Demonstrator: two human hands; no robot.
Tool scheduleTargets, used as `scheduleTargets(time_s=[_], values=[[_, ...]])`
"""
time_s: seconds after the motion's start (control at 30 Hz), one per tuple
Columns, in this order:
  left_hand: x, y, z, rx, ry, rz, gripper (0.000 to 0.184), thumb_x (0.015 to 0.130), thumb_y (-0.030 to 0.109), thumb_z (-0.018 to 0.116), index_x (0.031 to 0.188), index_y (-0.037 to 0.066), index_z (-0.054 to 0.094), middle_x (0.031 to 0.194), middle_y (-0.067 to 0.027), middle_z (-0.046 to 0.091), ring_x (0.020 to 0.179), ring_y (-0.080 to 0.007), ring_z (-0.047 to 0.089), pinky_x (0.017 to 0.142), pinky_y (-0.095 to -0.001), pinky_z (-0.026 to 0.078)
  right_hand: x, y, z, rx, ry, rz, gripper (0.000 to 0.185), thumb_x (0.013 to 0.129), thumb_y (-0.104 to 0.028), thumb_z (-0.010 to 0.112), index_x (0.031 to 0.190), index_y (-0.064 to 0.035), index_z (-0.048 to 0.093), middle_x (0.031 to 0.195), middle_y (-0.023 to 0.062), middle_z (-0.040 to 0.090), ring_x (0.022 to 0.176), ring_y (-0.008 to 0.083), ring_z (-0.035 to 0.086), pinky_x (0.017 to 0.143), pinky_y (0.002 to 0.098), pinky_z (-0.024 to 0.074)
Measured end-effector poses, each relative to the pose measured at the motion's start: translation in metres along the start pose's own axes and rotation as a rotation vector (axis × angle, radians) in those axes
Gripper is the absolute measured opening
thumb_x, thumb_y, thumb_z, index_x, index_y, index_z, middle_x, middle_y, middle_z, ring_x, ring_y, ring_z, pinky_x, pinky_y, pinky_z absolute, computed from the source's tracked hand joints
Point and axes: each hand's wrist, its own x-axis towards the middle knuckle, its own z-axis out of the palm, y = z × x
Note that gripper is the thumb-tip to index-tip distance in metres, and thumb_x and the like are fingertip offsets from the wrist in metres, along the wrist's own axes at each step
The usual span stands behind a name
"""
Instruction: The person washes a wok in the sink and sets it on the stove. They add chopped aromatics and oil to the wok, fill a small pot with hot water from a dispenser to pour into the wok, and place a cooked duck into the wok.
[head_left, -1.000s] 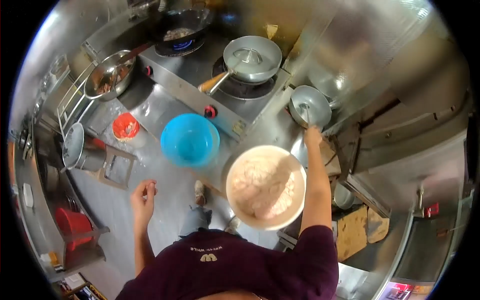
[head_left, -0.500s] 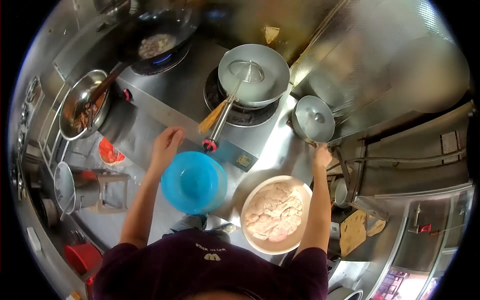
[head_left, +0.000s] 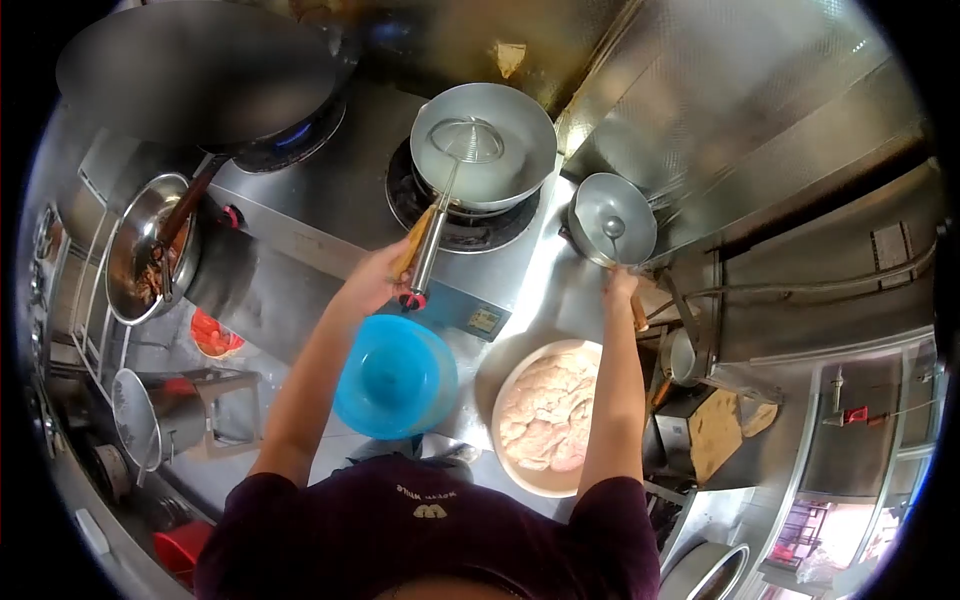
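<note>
My left hand is closed at the end of the wooden handle of a wire-mesh strainer. The strainer's head rests in a grey metal pan, whose long metal handle points toward me beside the wooden one. My right hand grips the handle of a ladle, its bowl inside a small metal pot. Below my left hand stands a blue plastic basin. A pale tub filled with raw, pinkish-white meat lies below my right hand, partly hidden by the forearm.
A dark wok at upper left, over a lit burner, is mostly hidden by a blurred patch. A steel bowl with food stands left of the stove. Further down are a red bag and a metal pot.
My left hand has moved right and closed on the strainer's handle. My right hand has shifted slightly left, and the ladle's wooden handle end now shows below it. The whole view has shifted.
</note>
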Motion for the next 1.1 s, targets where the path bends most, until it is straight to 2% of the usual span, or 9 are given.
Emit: scheduleTargets(time_s=[0.03,0.33,0.53,0.6,0.63,0.67,0.73,0.93,1.1], values=[[-0.004,0.000,0.000,0.025,0.016,0.006,0.027,0.088,0.030,0.045,0.094,0.005,0.053,0.072,-0.0009,0.050,0.059,-0.0084,0.045,0.056,-0.0224,0.041,0.000,-0.001,0.004,0.009,-0.068,0.043,0.019,0.081,-0.016,0.046,0.078,0.0018,0.052,0.054,0.0054,0.042,0.038,0.0163,0.040,0.034,0.0312,0.0308],[-0.013,-0.007,0.007,0.137,0.083,0.034,0.035,0.089,0.033,0.042,0.104,0.003,0.052,0.084,-0.0043,0.056,0.072,-0.0127,0.053,0.069,-0.0281,0.045,-0.007,-0.015,-0.019,0.307,-0.350,0.200,0.015,0.083,-0.015,0.047,0.080,-0.0013,0.051,0.050,-0.0002,0.037,0.038,0.0124,0.034,0.037,0.0269,0.0288],[-0.020,-0.011,0.000,0.145,0.058,0.043,0.041,0.089,0.037,0.040,0.110,0.003,0.049,0.090,-0.0070,0.057,0.079,-0.0149,0.055,0.075,-0.0309,0.047,-0.121,-0.095,0.000,-0.140,-0.258,-0.646,0.019,0.087,-0.013,0.041,0.082,0.0008,0.054,0.054,0.0031,0.046,0.043,0.0155,0.042,0.043,0.0290,0.0326],[-0.027,-0.013,0.000,0.157,0.140,0.072,0.044,0.089,0.040,0.040,0.111,0.004,0.048,0.093,-0.0076,0.056,0.080,-0.0148,0.055,0.073,-0.0290,0.046,-0.170,-0.120,0.029,-0.373,-0.134,-1.182,0.020,0.088,-0.013,0.040,0.086,0.0012,0.055,0.063,0.0132,0.057,0.052,0.0255,0.053,0.049,0.0313,0.0387],[-0.027,-0.015,-0.002,0.151,0.183,0.090,0.045,0.088,0.041,0.040,0.111,0.003,0.049,0.094,-0.0076,0.056,0.081,-0.0146,0.055,0.073,-0.0284,0.046,-0.187,-0.128,0.040,-0.524,-0.172,-1.096,0.019,0.087,-0.013,0.042,0.088,-0.0004,0.055,0.074,0.0187,0.060,0.063,0.0345,0.057,0.054,0.0356,0.0428],[-0.028,-0.017,-0.005,0.146,0.220,0.103,0.045,0.088,0.041,0.040,0.112,0.003,0.049,0.094,-0.0076,0.056,0.081,-0.0144,0.055,0.072,-0.0278,0.046,-0.189,-0.123,0.057,-0.553,-0.113,-1.304,0.015,0.086,-0.014,0.043,0.086,-0.0023,0.053,0.069,0.0200,0.058,0.063,0.0379,0.057,0.052,0.0407,0.0436],[-0.036,-0.014,-0.011,0.131,0.257,0.118,0.039,0.087,0.035,0.042,0.112,0.005,0.049,0.097,-0.0074,0.056,0.079,-0.0136,0.053,0.072,-0.0273,0.045,-0.191,-0.112,0.085,-0.908,-0.091,-1.243,0.010,0.084,-0.013,0.045,0.083,-0.0046,0.050,0.063,0.0209,0.057,0.058,0.0379,0.057,0.051,0.0452,0.0443],[-0.059,-0.023,-0.059,0.067,0.368,0.218,0.033,0.086,0.027,0.043,0.110,0.006,0.052,0.100,-0.0094,0.056,0.078,-0.0151,0.051,0.071,-0.0278,0.045,-0.182,-0.092,0.131,-0.961,-0.124,-1.313,0.011,0.080,-0.013,0.045,0.073,-0.0039,0.047,0.058,0.0208,0.057,0.052,0.0373,0.057,0.048,0.0481,0.0451],[-0.082,-0.035,-0.100,-0.042,0.468,0.241,0.026,0.085,0.024,0.048,0.104,0.007,0.054,0.085,-0.0031,0.054,0.069,-0.0107,0.048,0.065,-0.0230,0.043,-0.196,-0.114,0.096,-0.855,-0.388,-1.045,0.035,0.086,-0.037,0.042,0.090,-0.0065,0.058,0.073,0.0216,0.060,0.072,0.0403,0.057,0.065,0.0454,0.0448]])
